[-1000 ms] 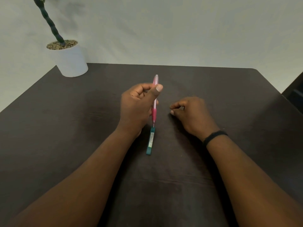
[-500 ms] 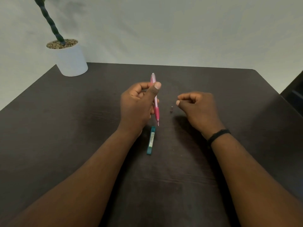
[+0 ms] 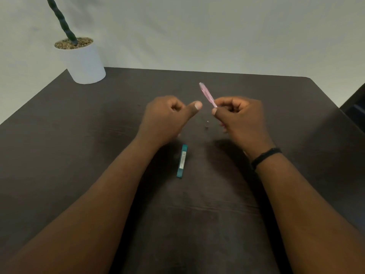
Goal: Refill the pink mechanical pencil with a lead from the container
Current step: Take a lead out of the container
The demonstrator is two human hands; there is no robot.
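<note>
Near the centre of the frame, the right hand [image 3: 240,117] is curling its fingers around the pink mechanical pencil [image 3: 207,94], thumb and forefinger pinching the barrel; the pencil is blurred and is slanting up and to the left out of the fist, its lower end hidden behind the hand. Just to the left, the left hand [image 3: 167,117] is hovering over the dark table [image 3: 98,135] with its fingers loosely folded inward and its thumb sticking out toward the right hand; it is gripping nothing that can be seen. The two hands are sitting close but apart. Between and slightly below them, a tiny grey piece [image 3: 207,126] is lying on the table, too small to identify. The teal lead container [image 3: 182,161] is lying flat below the left hand, near the middle of the frame, touching neither hand. A black band [image 3: 265,156] is circling the right wrist. In the upper left, a white pot [image 3: 83,64] holding a twisted green stem is standing at the table's far corner.
</note>
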